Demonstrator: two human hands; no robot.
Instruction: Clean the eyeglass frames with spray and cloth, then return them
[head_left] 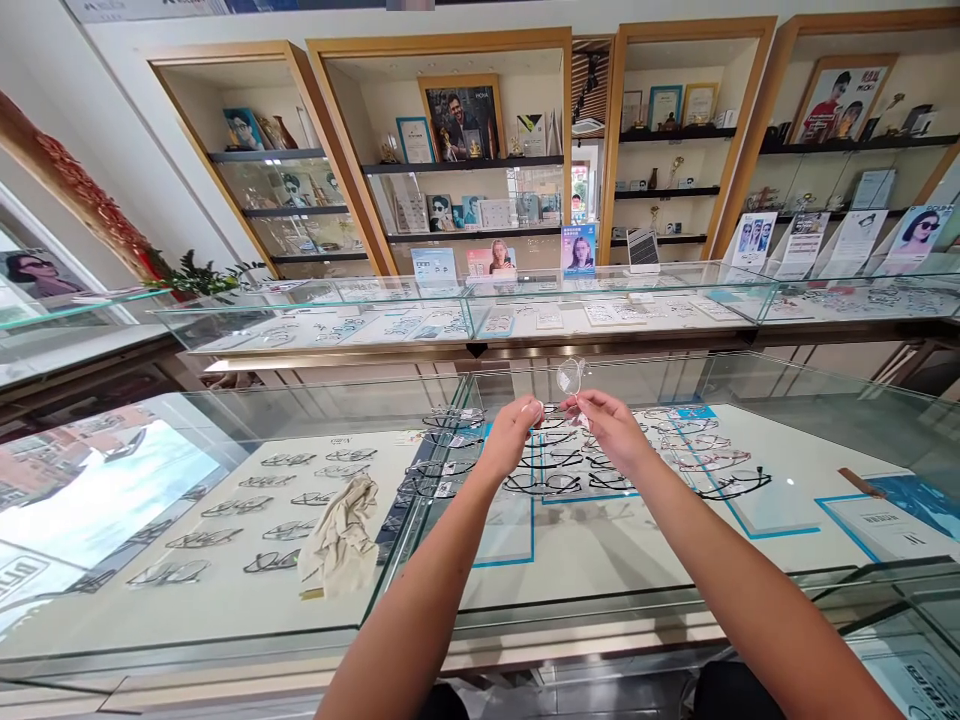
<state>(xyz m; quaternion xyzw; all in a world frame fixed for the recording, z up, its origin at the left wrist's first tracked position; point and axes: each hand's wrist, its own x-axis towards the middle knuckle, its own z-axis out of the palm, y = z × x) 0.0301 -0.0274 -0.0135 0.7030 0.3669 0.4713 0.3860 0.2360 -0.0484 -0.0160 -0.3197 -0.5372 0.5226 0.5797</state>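
Note:
Above the glass display case, a pair of eyeglasses [570, 376] with a thin light frame is raised, and one round lens with a pale sticker shows. My right hand [613, 428] pinches the frame just below that lens. Close by on the left, my left hand [514, 425] is closed, thumb against finger, at the other side of the eyeglasses; the part in its grip is mostly hidden. Under the hands, several dark-framed glasses [551, 484] lie in rows inside the case [600, 595].
A crumpled beige cloth [343, 540] lies left, beside rows of glasses [206, 538]. Blue-edged cards [874, 525] are at the right. Across from me runs another glass counter [637, 318] with upright posters [578, 250], and wooden shelves [442, 40] stand behind it.

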